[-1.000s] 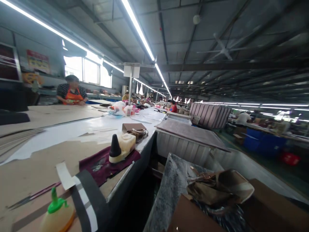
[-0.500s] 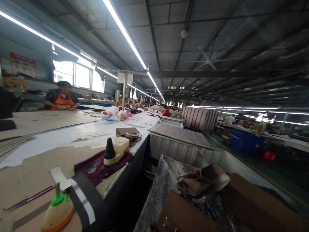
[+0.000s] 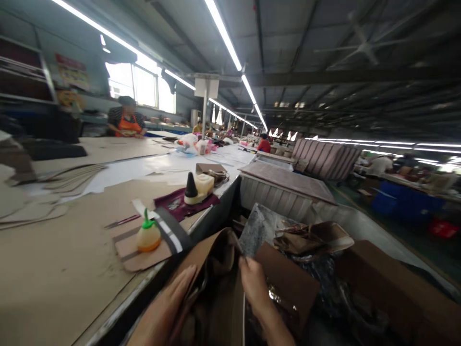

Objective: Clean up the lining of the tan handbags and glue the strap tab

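Grip closed at the right: the right hand [image 3: 254, 283] pinches the upper edge of a brown bag [image 3: 216, 283], thumb and fingers together on the rim. Over on the other side, the left hand [image 3: 173, 302] lies flat along the bag's flank, fingers stretched forward; whether its thumb hooks inside, I cannot tell. And the bag's mouth gapes between the two hands, its dark lining on show, the whole thing held low, just off the bench [image 3: 72, 259] edge.

Right beside it, under the right forearm, comes a brown panel [image 3: 284, 269] with bright metal fittings [image 3: 275, 294] catching the light. Further right, a crumpled brown bag [image 3: 324, 238] sits by dark, shiny plastic wrap [image 3: 324, 274].

Up on the bench now: a squeeze bottle [image 3: 148, 238] with a green spout stands on a tan panel [image 3: 126, 245], a dark strip [image 3: 173, 223] with a white band just beside it. Behind, a yellowed bottle [image 3: 204, 186] with a black cone next to it rests on purple cloth [image 3: 167, 204]. Well back at the left, a person in an orange apron [image 3: 129, 126] faces the bench.
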The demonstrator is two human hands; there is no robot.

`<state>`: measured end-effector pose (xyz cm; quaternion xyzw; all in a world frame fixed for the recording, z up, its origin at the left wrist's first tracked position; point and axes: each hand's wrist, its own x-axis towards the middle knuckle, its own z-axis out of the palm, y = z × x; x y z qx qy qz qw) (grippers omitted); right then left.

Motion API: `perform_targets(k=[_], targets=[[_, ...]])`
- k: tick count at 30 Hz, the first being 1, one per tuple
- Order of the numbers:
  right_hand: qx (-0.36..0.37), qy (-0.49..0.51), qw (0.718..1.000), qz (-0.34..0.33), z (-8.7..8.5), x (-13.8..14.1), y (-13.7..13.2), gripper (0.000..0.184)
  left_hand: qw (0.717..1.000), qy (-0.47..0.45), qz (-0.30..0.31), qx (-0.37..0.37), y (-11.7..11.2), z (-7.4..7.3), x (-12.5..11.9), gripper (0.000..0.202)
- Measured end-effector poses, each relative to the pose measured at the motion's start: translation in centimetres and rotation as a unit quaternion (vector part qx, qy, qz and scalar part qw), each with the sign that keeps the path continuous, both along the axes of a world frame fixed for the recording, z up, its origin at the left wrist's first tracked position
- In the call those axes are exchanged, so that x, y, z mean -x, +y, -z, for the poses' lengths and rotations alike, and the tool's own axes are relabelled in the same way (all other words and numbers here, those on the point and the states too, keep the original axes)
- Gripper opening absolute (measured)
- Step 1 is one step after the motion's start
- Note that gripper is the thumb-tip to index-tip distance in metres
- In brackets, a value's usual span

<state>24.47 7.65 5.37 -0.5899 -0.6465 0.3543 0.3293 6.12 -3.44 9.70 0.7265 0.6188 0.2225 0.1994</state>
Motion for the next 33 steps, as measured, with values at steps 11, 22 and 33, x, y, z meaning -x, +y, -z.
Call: perform_targets(k=[11,22,33], targets=[[0.182,0.038,0.977,-0.108,-0.3,-2.2,-9.5,0.038,0.97,-0.143,0.099,0.17,7.5,-3.7,5.3,0.038],[-0.124,-0.396,0.902,-0.12,2.5,-6.6,-8.7,0.054,0.82,-0.357,0.111,0.432,5.1,6.2,4.6,0.041],[-0.02,-0.308,0.892,-0.331,1.7,-0.3,-3.8,0.015,0.854,-0.325,0.096,0.395,6.4,6.9,5.6,0.041]])
